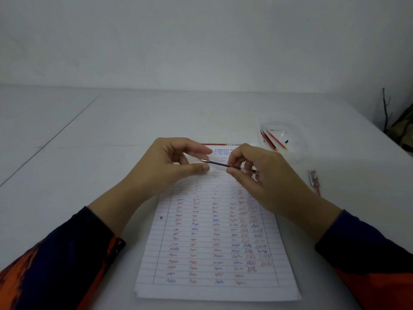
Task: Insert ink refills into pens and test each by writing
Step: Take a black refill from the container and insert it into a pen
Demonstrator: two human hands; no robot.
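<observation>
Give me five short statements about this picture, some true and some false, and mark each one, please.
1. The right hand holds a dark refill with its metal tip toward the left hand. True.
2. The lined paper is blank. False: rows of red and blue scribbles cover it.
3. A clear dish at the right holds red refills. True.
4. The left hand rests flat on the table. False: it is raised over the paper, fingers curled near the refill's tip.
5. A pen lies on the table left of the paper. False: it lies to the right.
</observation>
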